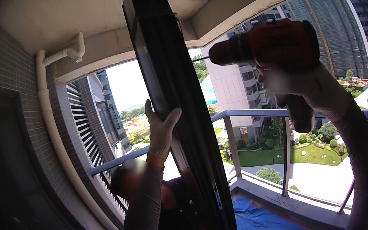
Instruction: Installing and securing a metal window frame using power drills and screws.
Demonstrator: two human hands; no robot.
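Observation:
A tall, dark metal frame profile (170,70) stands slightly tilted in front of me, running from the ceiling down to the lower edge. My left hand (162,134), in a pale glove, grips its left edge at mid-height, thumb across the front. In my gloved right hand (312,90) is a red and black cordless drill (283,47), held level on the right. Its thin bit points left at the profile's right side, the tip close to the edge; I cannot tell whether it touches. The fingers on the drill's handle are partly blurred.
Behind the profile, low on the left, another person (174,210) in dark clothing is bent close to it. A balcony railing (254,113) runs behind, with a blue sheet (260,219) on the floor. A pale drainpipe (53,119) follows the left tiled wall.

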